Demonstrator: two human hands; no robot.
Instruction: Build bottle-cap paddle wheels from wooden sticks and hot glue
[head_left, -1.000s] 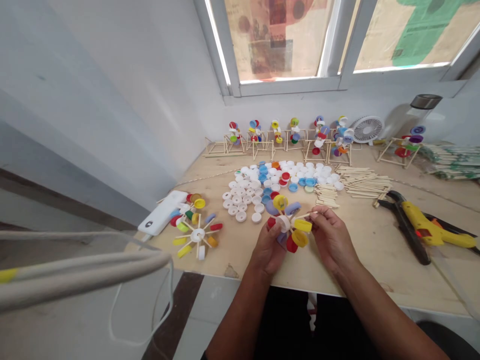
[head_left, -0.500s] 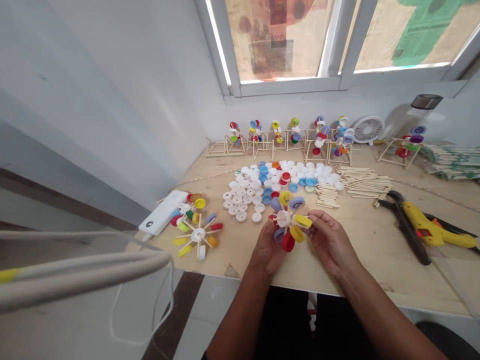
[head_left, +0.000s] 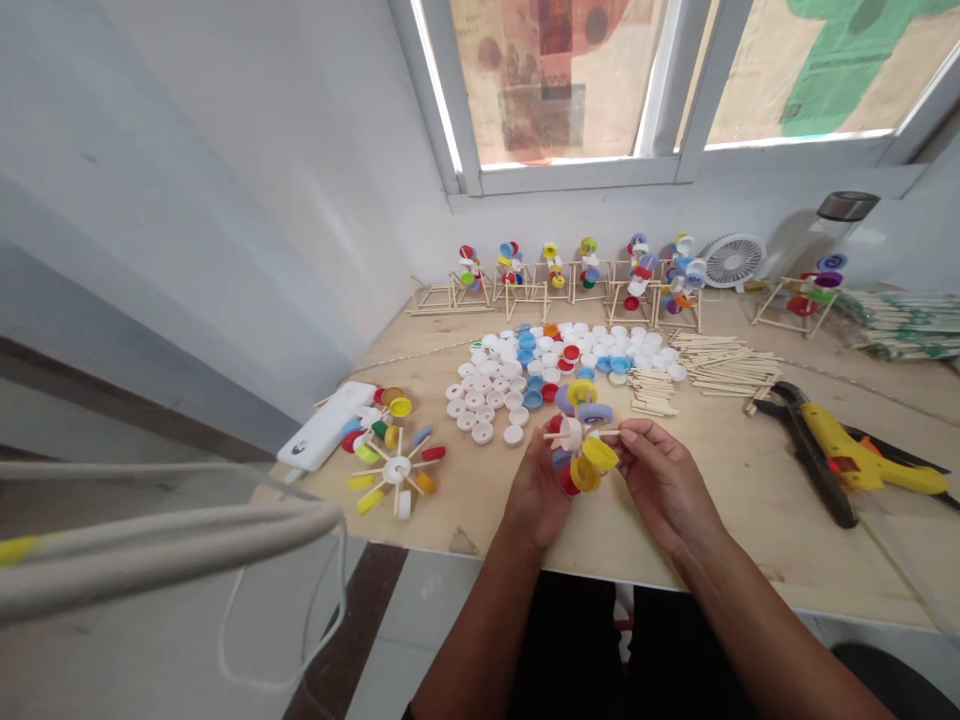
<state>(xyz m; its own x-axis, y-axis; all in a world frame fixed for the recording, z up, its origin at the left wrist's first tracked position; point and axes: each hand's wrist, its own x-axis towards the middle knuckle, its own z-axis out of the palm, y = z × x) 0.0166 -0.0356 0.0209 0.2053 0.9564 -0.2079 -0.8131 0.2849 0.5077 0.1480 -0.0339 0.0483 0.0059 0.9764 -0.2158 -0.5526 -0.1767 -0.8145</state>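
Observation:
A bottle-cap wheel (head_left: 570, 433) with a white hub, wooden sticks and yellow, red and purple caps is held above the table's front. My right hand (head_left: 667, 485) pinches a thin wooden stick (head_left: 611, 432) that lines up with the hub; the stick's other end juts out on the left. Curled around the wheel's left side is my left hand (head_left: 538, 495), its fingertips partly hidden behind the caps. Another cap wheel (head_left: 397, 470) lies flat to the left, beside a further group of coloured caps (head_left: 386, 420).
Many white, blue and red caps (head_left: 487, 385) cover the table's middle, with wooden sticks (head_left: 724, 365) to their right. Finished wheels on stick frames (head_left: 589, 275) line the wall. A yellow-black glue gun (head_left: 840, 450) lies right, a white power bank (head_left: 326, 425) left, a small fan (head_left: 733, 262) behind.
The wheel has turned from facing me to nearly edge-on, so the stick through its hub now shows on both sides. My hands have barely shifted.

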